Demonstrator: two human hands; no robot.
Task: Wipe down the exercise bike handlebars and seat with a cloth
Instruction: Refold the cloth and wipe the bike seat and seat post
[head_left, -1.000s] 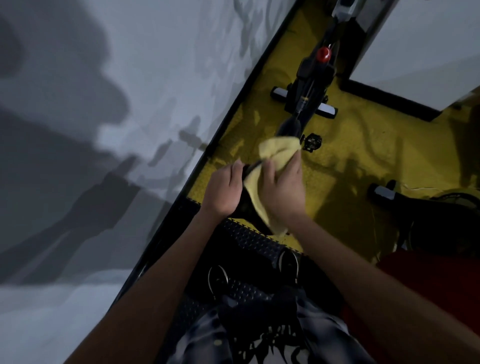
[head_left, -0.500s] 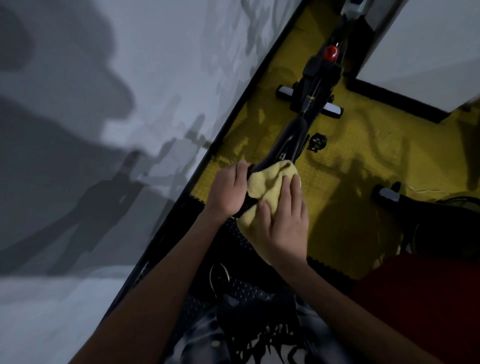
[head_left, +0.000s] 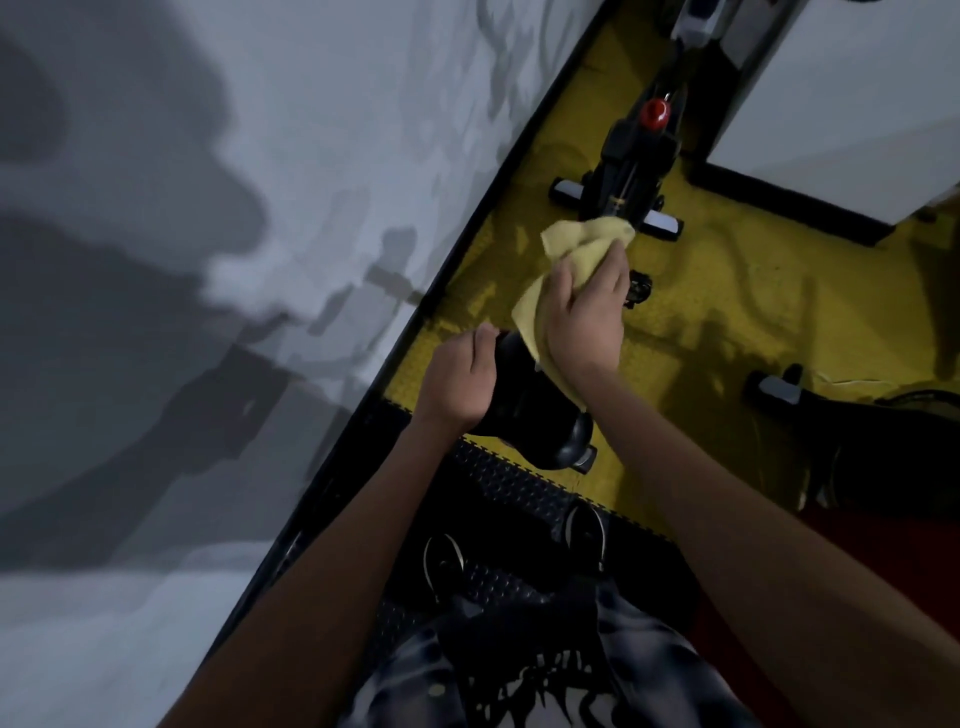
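— What lies around the far end?
— Yellow textured floor mat (head_left: 727, 322), meeting a grey wall (head_left: 260, 156) along a black skirting strip (head_left: 441, 291).
— And nearer?
— Black studded mat (head_left: 509, 488), two dark shoes (head_left: 587, 535) on it; a white panel (head_left: 841, 104) at the far right corner.

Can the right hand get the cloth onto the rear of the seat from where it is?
Probably yes. The right hand grips the cloth over the nose of the seat; the wide rear lies bare beside its wrist. The left hand holds only the far side.
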